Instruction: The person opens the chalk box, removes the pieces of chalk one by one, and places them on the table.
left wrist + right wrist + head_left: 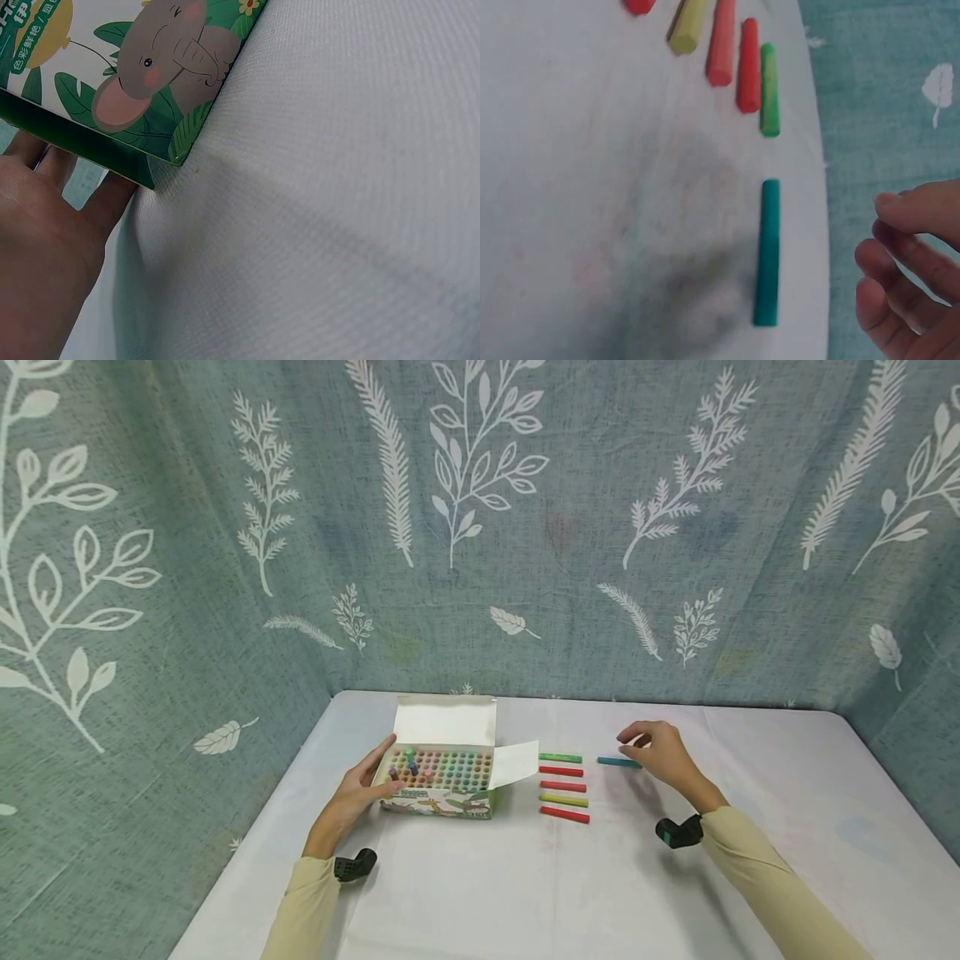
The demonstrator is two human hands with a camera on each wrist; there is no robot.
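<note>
White worktop [465,902], leafy cloth [570,527] behind, and an open box [435,804] at left.
The left hand [352,795] grips the box's left end, maybe to keep it still. Inside are rows of little round dots [459,770], and four short sticks [413,769] poke up at the left. Right of it, five loose sticks [563,786] lie side by side, maybe so each is easy to grab. Farther right, the right hand [663,758] holds nothing, fingers loosely bent, over a blue stick [617,762].

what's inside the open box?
A holed insert, with a few sticks poking up at its left end, including green and blue. Whatever sits beneath is covered; the left hand hides the near-left corner.
</note>
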